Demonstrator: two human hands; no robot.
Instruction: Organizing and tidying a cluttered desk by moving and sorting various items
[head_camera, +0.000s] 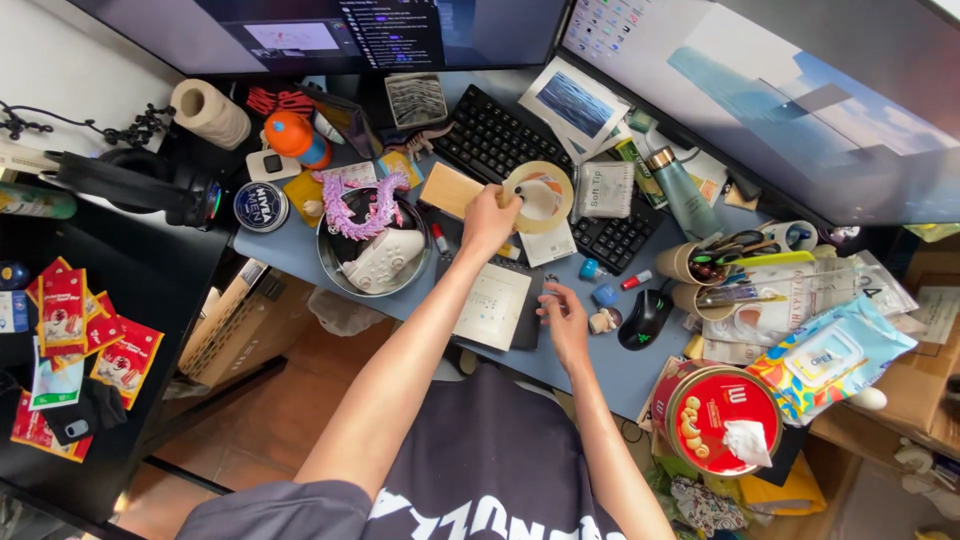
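Dark shirt fabric (490, 470) fills the bottom of the view, with both forearms reaching out over the cluttered blue desk (290, 250). Left hand (490, 220) has its fingers pinched on the rim of a tape roll (538, 196), held up just above the keyboard (520, 150). Right hand (567, 322) hovers low with fingers loosely curled and slightly apart, holding nothing, fingertips near the notepad (492, 306) edge, beside the black mouse (645, 318).

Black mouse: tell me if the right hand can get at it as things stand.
Probably yes. The right hand lies empty on the desk just beside the black mouse; only small bits sit between, and nothing covers it.
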